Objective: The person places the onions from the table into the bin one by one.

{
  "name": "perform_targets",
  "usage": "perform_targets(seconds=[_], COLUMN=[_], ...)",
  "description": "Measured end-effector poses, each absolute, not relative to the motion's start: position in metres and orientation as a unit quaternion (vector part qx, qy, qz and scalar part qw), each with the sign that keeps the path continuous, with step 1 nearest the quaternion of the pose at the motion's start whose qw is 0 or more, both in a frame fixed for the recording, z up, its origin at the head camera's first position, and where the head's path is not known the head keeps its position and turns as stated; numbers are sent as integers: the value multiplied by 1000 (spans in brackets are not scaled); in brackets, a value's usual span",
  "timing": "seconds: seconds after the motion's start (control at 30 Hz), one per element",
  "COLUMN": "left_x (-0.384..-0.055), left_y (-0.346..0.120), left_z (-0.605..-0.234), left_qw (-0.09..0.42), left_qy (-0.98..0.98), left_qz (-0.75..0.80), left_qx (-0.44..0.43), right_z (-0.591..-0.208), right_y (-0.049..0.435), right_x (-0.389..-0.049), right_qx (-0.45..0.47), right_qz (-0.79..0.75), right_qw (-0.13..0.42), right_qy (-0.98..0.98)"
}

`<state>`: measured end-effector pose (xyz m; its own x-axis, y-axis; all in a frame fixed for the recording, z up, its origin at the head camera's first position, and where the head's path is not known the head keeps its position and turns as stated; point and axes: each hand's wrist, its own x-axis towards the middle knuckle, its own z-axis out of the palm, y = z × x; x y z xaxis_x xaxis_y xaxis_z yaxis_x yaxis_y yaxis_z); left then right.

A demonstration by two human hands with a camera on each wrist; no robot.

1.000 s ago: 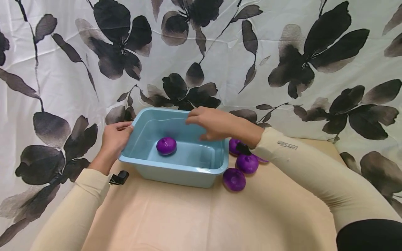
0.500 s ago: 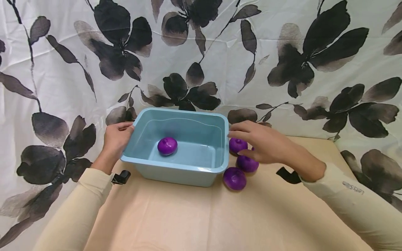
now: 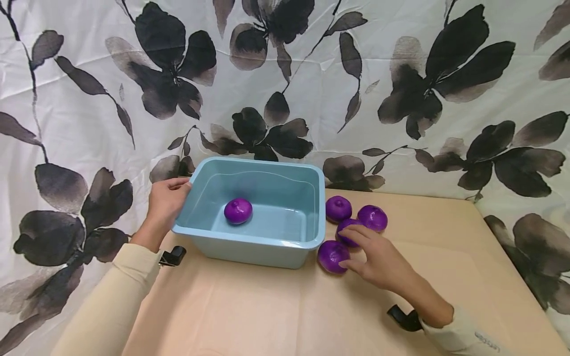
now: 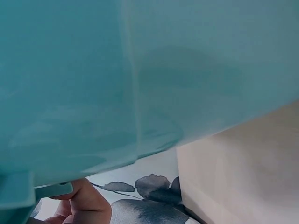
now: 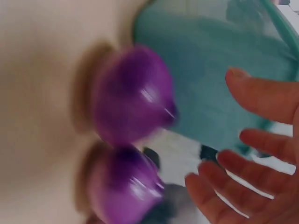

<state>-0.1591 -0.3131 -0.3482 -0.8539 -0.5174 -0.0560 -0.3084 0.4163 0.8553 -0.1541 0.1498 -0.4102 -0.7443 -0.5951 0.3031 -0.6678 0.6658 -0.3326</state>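
Observation:
A light blue plastic basin (image 3: 249,241) stands on the table with one purple onion (image 3: 238,211) lying inside, left of its middle. My left hand (image 3: 166,205) pinches the basin's left rim; in the left wrist view the curled fingers (image 4: 91,205) show under the rim. Beside the basin's right wall several more purple onions (image 3: 333,256) sit close together. Over the nearer ones hovers my right hand (image 3: 383,262), thumb and fingers spread and holding nothing. The right wrist view shows that hand's parted fingers (image 5: 238,186) apart from two onions (image 5: 133,95).
The table (image 3: 267,311) has a beige cover. Right behind the basin hangs a white cloth (image 3: 311,123) with dark flowers. Another onion (image 3: 372,217) lies farthest right in the group, and one more (image 3: 338,208) lies at the back near the basin's right rim.
My right hand has moved from above the basin out to the right, then down and nearer over the onions. The left hand keeps its hold on the rim, and the basin stays in place.

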Motion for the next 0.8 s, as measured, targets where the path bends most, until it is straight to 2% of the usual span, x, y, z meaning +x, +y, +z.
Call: perform_targets(seconds=[0.2,0.3,0.57,0.8], left_x=[-162,-163,-163,-162], left_y=[-311,-311,-313,-314], left_z=[-349,-349,-348,-350], left_qw=[112,114,114,113], left_qy=[-837,-838,-839,-837], left_qz=[-477,-475,-472,-471], left_qx=[242,243,247,253], right_z=[-444,-453,-469,-479], right_y=[137,132,125,123], right_x=[-152,-154,-155,-156], right_qx=[330,316,276,284], right_qz=[185,190,205,221], right_qw=[92,72,40,29], right_qy=[-921,-927,-938,-933])
